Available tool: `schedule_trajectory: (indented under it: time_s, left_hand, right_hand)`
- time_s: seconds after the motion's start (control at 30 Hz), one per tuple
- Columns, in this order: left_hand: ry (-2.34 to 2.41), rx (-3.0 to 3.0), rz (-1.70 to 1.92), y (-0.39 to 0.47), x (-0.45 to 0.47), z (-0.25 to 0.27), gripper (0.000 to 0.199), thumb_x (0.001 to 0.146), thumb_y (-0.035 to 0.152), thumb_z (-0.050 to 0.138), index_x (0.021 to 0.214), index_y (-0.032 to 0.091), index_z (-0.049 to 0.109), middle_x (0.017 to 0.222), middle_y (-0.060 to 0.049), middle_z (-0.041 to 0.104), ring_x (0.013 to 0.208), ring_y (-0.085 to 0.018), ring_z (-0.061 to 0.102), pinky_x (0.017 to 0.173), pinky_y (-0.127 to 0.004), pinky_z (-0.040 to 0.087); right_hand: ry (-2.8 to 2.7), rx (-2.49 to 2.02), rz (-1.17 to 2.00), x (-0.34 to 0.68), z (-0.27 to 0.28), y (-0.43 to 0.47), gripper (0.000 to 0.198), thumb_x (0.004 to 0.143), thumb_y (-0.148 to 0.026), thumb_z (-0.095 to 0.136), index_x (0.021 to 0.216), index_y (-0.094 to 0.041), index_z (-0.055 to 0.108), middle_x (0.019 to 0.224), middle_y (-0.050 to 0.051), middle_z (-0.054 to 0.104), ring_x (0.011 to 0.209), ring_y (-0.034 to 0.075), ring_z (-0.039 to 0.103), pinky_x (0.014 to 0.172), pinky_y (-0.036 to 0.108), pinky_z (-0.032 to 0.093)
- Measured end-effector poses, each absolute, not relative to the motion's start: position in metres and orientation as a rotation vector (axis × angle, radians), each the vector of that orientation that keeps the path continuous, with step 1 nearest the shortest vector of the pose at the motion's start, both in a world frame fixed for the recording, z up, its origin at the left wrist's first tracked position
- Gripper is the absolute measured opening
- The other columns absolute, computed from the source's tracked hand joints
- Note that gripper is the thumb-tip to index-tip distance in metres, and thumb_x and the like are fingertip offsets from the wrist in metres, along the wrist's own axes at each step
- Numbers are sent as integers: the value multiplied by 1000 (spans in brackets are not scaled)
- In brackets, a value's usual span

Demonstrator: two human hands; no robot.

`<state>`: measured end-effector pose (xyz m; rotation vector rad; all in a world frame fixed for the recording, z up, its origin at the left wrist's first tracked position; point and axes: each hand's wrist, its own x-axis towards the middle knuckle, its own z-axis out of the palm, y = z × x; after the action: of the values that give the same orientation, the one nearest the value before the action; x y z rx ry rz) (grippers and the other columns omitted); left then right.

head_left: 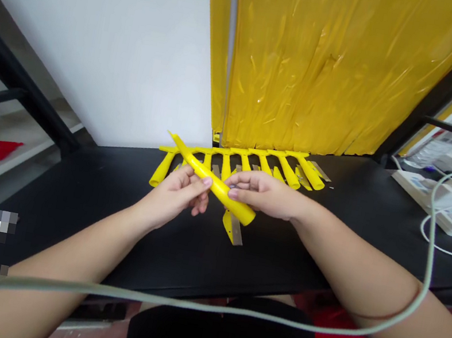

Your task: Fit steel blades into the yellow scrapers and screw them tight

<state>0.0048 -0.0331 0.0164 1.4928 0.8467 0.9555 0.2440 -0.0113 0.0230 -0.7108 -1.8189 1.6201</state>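
Observation:
Above the black table, both hands hold one yellow plastic scraper handle (222,189), tilted, with its hollow round end toward the lower right. My left hand (185,188) pinches it around the middle with thumb and fingers. Closer to the round end, my right hand (255,189) has its thumb and fingertips closed on the same handle. Beneath it on the table lies a small yellow piece with a metal blade (234,229), partly covered by the handle. Behind the hands stretches a row of similar yellow handles (291,172), several with flat blade pieces between them.
A black tabletop (116,196) runs below a white panel (120,45) and a yellow plastic curtain (335,66). On the right are white power strips (442,207) and a plastic bottle (450,136). A pale cable (227,311) loops across the foreground over both forearms.

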Motion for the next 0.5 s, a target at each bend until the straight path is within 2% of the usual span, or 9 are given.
schedule_trajectory:
  time_s: [0.1,0.23,0.4,0.5]
  left_hand:
    - [855,1880,643,-34,-2,14,25,93,41,73,98,18,64,67,5,55,53,-9,53,50,-21,41]
    - [914,2277,363,-30,-10,9,15,93,33,69,95,18,70,64,6,49,56,-9,45,53,-21,40]
    - [950,2366,334,-23,-14,5,21,92,39,69,101,20,72,78,2,58,63,-12,54,59,-25,46]
    - [952,2409,364,-23,-12,3,24,92,40,71,106,21,73,93,-3,64,77,-16,61,68,-29,51]
  right_hand:
    - [-1929,-788,1484,279,43,-2,38,82,-45,85,107,-18,78,104,5,79,90,16,70,84,29,55]
    - [-2124,-1028,1344,340,66,8,48,74,-47,90,110,-16,81,103,7,80,86,19,71,79,31,55]
    - [-2335,-1351,1228,397,75,9,44,73,-51,90,103,-18,85,95,6,79,82,20,70,74,31,53]
    - [-2365,-1440,1159,409,75,7,42,72,-53,89,99,-20,86,94,6,79,84,22,70,76,33,52]
